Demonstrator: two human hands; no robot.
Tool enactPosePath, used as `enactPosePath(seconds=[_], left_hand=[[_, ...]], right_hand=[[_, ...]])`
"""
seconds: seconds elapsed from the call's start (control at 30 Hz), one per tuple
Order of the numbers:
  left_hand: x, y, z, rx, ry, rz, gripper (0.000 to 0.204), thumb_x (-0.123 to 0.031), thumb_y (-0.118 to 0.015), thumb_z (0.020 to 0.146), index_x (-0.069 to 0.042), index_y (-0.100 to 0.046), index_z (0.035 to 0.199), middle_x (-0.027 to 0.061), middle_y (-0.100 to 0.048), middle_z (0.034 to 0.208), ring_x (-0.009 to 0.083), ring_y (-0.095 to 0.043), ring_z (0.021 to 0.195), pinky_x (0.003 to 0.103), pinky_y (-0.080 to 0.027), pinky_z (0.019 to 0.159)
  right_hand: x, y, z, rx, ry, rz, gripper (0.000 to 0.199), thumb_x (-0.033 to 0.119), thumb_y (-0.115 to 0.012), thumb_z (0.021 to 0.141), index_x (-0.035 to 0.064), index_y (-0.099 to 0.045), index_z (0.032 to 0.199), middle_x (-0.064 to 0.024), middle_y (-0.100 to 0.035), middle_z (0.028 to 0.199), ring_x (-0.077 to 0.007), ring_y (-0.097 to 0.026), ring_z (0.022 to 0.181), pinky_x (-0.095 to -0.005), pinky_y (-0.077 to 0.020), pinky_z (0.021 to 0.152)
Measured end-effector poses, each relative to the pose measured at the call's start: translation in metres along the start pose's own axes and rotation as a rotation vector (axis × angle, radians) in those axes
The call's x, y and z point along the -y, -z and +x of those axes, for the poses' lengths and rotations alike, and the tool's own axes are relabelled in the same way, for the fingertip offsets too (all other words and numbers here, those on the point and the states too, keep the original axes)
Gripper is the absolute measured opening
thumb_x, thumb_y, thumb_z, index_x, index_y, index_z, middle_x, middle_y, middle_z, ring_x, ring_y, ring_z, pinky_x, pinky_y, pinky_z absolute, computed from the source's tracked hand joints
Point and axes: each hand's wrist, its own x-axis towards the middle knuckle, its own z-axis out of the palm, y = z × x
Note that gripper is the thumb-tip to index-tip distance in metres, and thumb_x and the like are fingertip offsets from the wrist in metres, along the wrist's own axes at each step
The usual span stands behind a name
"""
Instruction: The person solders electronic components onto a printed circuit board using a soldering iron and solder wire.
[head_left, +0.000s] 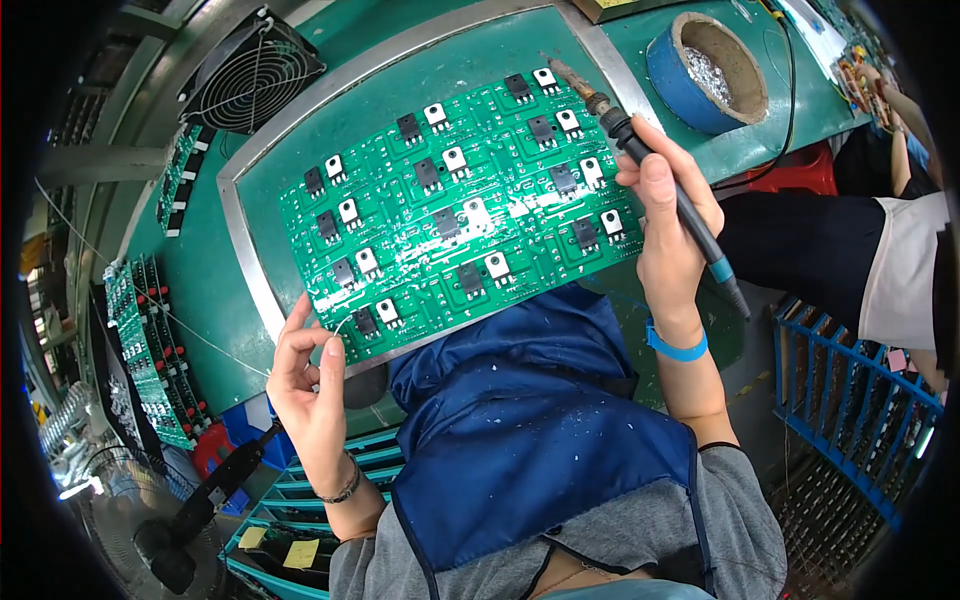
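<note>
A green circuit board (pixel 395 210) lies tilted on the bench in front of me, with rows of black and white-faced three-legged transistors. My right hand (pixel 672 215) is closed around the dark handle of a soldering iron (pixel 705 240). The iron's brown, worn tip points up and left, close to the board's far right corner; I cannot tell whether it touches. My left hand (pixel 308 385) is at the near left corner of the board, pinching a thin solder wire (pixel 215 343). The wire's short end curves over the nearest transistors, and its long part trails off to the upper left.
A metal frame (pixel 245 240) edges the green bench mat. Far right stands a blue round tub (pixel 685 85) with silvery scraps; far left, a black fan (pixel 250 75). More boards (pixel 150 350) stand at left. A blue rack (pixel 850 400) and another person's leg are at right.
</note>
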Motion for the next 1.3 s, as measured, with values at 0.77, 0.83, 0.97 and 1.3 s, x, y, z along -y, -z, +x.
enactPosePath(seconds=[0.77, 0.83, 0.97, 1.3], left_hand=[[-0.035, 0.045, 0.035, 0.045, -0.291, 0.230, 0.012, 0.004, -0.066, 0.091, 0.006, -0.070, 0.102, 0.0020, -0.052, 0.090, 0.0051, -0.049, 0.075, 0.018, -0.037, 0.067], [-0.050, 0.023, 0.045, 0.211, -0.239, 0.193, 0.016, 0.004, -0.065, 0.090, 0.005, -0.070, 0.105, 0.0020, -0.052, 0.092, 0.0053, -0.049, 0.075, 0.018, -0.037, 0.067], [-0.060, -0.023, 0.080, 0.456, -0.188, 0.008, 0.019, 0.004, -0.066, 0.090, 0.005, -0.071, 0.108, 0.0014, -0.053, 0.091, 0.0046, -0.049, 0.073, 0.018, -0.038, 0.063], [-0.066, -0.064, 0.108, 0.550, -0.235, 0.222, 0.014, 0.004, -0.070, 0.089, 0.003, -0.072, 0.103, 0.0013, -0.056, 0.092, 0.0050, -0.054, 0.077, 0.019, -0.046, 0.068]], right_hand=[[0.026, 0.054, -0.026, -0.107, 0.213, -0.218, 0.044, 0.028, -0.053, 0.103, -0.0099, -0.062, 0.122, -0.0157, -0.068, 0.092, -0.0175, -0.063, 0.072, -0.0273, -0.0528, 0.067], [0.030, 0.074, -0.007, -0.202, 0.223, -0.329, 0.036, 0.020, -0.054, 0.102, -0.0095, -0.063, 0.122, -0.0184, -0.070, 0.094, -0.0150, -0.064, 0.068, -0.0249, -0.0542, 0.065], [0.033, 0.096, 0.016, -0.330, 0.254, -0.628, 0.029, 0.015, -0.060, 0.099, -0.0068, -0.069, 0.116, -0.0165, -0.073, 0.097, -0.0114, -0.065, 0.067, -0.0231, -0.0542, 0.066], [0.049, 0.104, 0.031, -0.236, 0.213, -0.789, 0.025, 0.013, -0.062, 0.098, -0.0070, -0.072, 0.109, -0.0139, -0.073, 0.094, -0.0094, -0.061, 0.062, -0.0243, -0.0565, 0.066]])
